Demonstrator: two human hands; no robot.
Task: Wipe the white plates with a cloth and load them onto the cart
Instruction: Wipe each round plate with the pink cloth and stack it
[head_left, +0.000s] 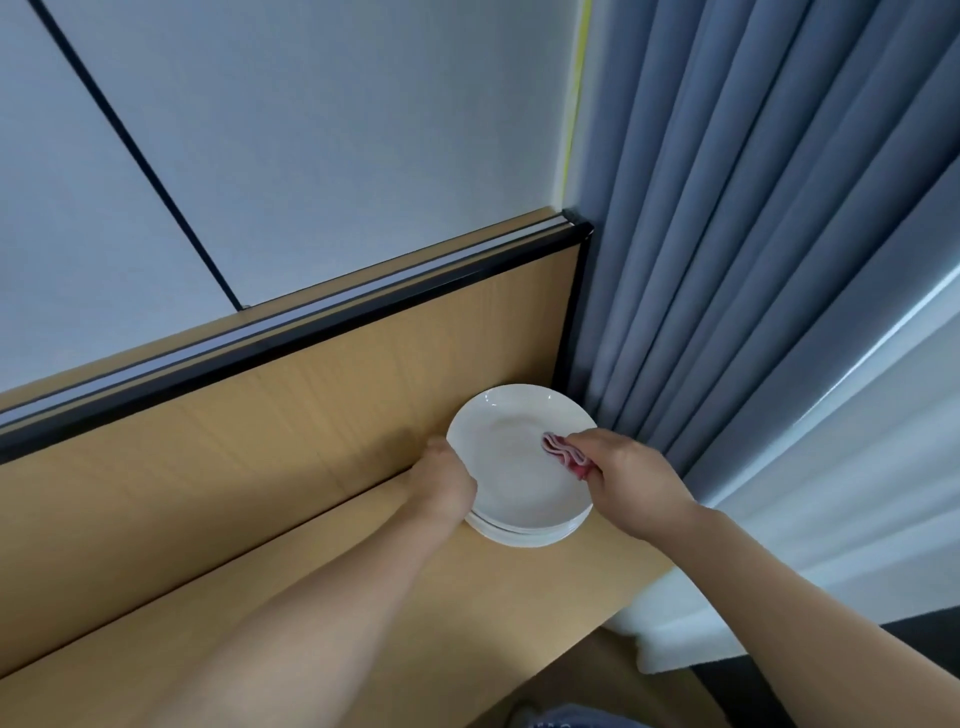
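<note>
On the wooden surface (363, 597) sits a stack of white plates (519, 535), just under both hands. The left hand (447, 480) curls its fingers round the left rim of the top plate (511, 452), which is tilted up off the stack. The right hand (631, 480) has its fingers bunched on a pink cloth (563, 453), pressed against the plate's face. Beyond the fingers stands a wooden panel (260, 431) with black trim. To their right hangs a grey-blue curtain (753, 234), and behind the panel is a white wall (311, 130).
</note>
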